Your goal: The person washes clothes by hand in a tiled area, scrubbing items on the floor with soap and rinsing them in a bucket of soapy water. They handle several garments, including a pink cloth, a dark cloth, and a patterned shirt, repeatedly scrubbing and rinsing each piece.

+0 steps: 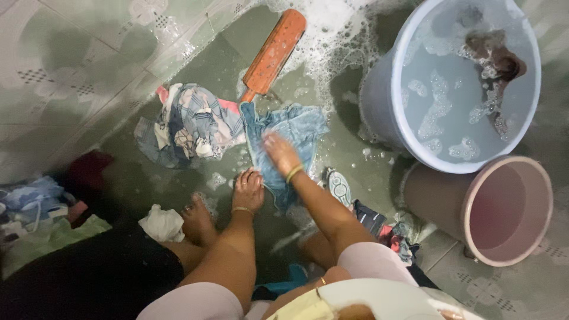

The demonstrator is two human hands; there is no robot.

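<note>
The blue cloth (284, 139) lies spread flat on the wet, soapy floor (195, 65), directly ahead of the person, between the two forearms and the light blue bucket (379, 101). Its long axis runs roughly away from the person, tilted slightly toward the left at the far end.

Right hand (280, 153): rests palm down on the middle of the blue cloth, fingers extended and flattened against the fabric, no grip closed around it. The image is blurred at this hand. The forearm reaches forward and leftward from the body; a yellow bangle sits at the wrist.

Left hand (248, 188): placed at the near left edge of the blue cloth, fingers curled downward and pressing on the cloth edge or the floor just beside it; which of the two cannot be determined. It lies closer to the body than the right hand.

An orange wooden washing paddle (274, 53) lies beyond the cloth, its handle end touching the far corner. A patterned multicoloured garment (189, 124) lies just left of the cloth. A pink bucket (504, 207), tipped on its side, lies to the right.
</note>
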